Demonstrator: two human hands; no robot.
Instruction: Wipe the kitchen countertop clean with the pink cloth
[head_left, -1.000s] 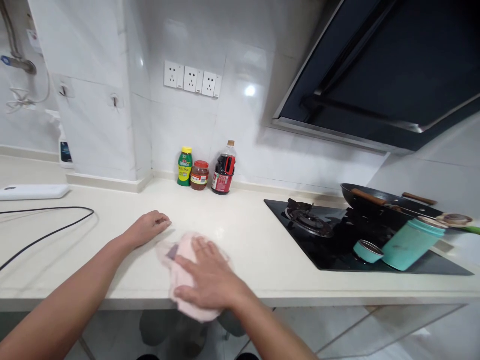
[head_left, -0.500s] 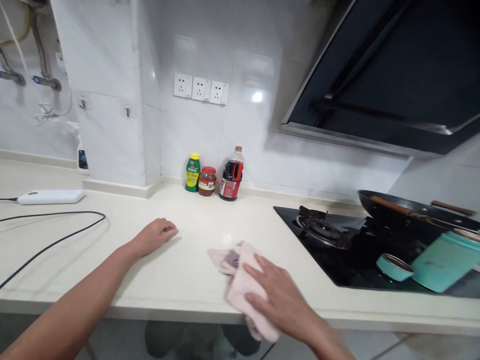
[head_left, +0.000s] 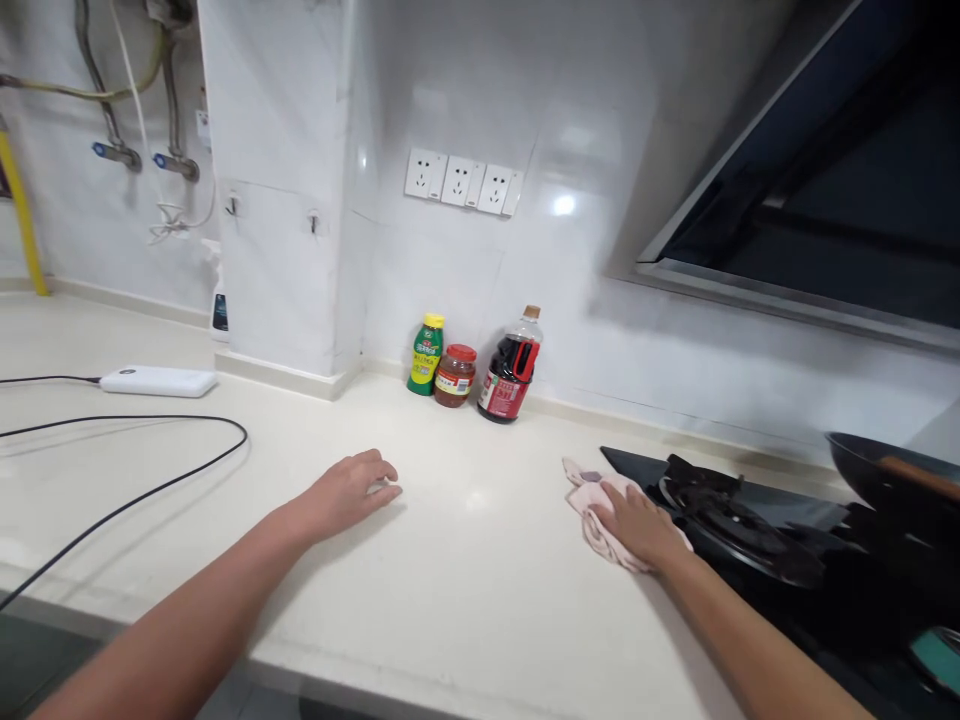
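Observation:
My right hand (head_left: 639,523) presses down on a pale pink cloth (head_left: 598,530), gripping it at the left edge of the black gas stove (head_left: 795,515). The cloth lies bunched on the white countertop (head_left: 450,590), and the palm covers part of it. Over the middle of the counter is my left hand (head_left: 349,495), empty, its thumb apart from the loosely bent fingers. Behind the hands, against the wall, stand a green bottle with a yellow cap (head_left: 426,355), a red-lidded jar (head_left: 454,377) and a large dark sauce bottle (head_left: 510,368).
A wok (head_left: 885,470) sits on the stove, with part of a teal container (head_left: 937,655) at the right edge. The range hood (head_left: 825,190) hangs above. Leftward are a white power bank (head_left: 159,381), a black cable (head_left: 150,492) and a spray bottle (head_left: 219,300).
My right hand has carried the cloth from the counter's front edge to the right and back, beside the stove. My left hand's fingers have loosened. The view has turned left.

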